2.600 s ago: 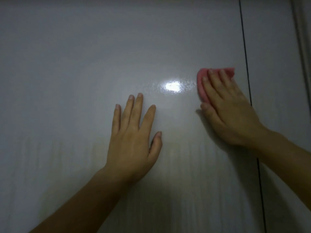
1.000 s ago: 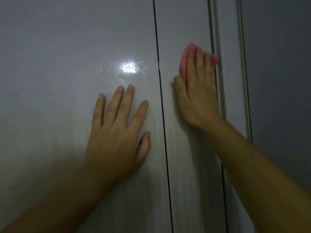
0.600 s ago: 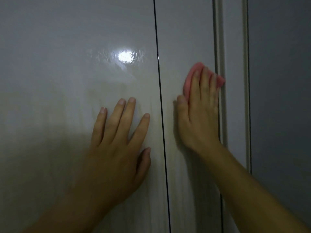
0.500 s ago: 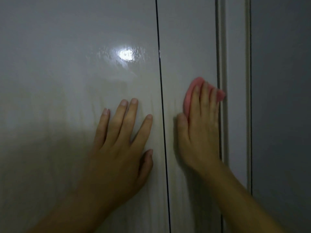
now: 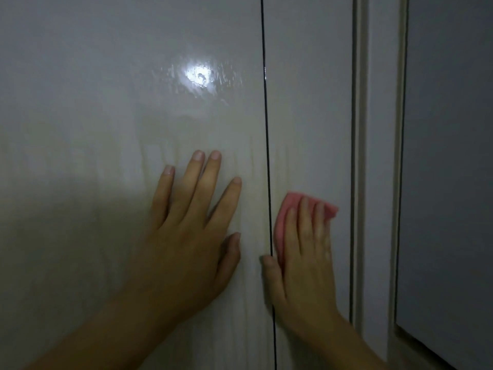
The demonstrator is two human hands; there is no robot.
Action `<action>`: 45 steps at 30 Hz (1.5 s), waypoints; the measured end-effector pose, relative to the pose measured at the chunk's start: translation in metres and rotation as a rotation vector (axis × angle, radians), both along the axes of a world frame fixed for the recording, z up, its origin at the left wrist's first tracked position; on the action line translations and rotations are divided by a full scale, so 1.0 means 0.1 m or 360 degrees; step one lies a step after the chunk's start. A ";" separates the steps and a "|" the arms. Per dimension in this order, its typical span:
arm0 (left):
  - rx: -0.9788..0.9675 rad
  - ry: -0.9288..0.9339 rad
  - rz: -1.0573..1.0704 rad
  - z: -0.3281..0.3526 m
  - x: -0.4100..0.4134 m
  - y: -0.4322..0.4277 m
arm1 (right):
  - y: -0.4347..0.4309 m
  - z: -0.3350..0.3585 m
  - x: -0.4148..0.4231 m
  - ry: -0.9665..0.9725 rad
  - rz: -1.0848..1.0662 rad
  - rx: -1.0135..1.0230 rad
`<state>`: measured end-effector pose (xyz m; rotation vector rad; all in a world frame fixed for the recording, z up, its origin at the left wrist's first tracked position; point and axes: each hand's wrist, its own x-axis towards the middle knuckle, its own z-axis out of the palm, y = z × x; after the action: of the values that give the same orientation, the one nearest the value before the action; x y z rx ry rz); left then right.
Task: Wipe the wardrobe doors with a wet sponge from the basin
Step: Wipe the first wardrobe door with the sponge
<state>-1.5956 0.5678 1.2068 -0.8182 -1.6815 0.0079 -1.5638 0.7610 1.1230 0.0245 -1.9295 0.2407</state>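
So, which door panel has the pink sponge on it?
The narrow panel right of the dark gap; on the wide left one rests the bare left hand.

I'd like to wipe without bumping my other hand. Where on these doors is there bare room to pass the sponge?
Free: the narrow door above the sponge, between the seam and the frame strip; the wide door above and left of the left hand. Crowded: low along the seam, where the right hand and left thumb nearly meet.

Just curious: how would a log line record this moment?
left hand: flat on left door | right hand: presses sponge on right door
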 end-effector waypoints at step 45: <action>0.0428 -0.0026 0.0152 -0.17 -0.13 -1.54 | -1.24 0.95 -0.25 0.0034 0.0094 0.1078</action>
<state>-1.6087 0.4135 1.1893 -0.5369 -1.6913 -0.1561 -1.5890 0.6367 1.2175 0.5288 -1.9083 -0.3803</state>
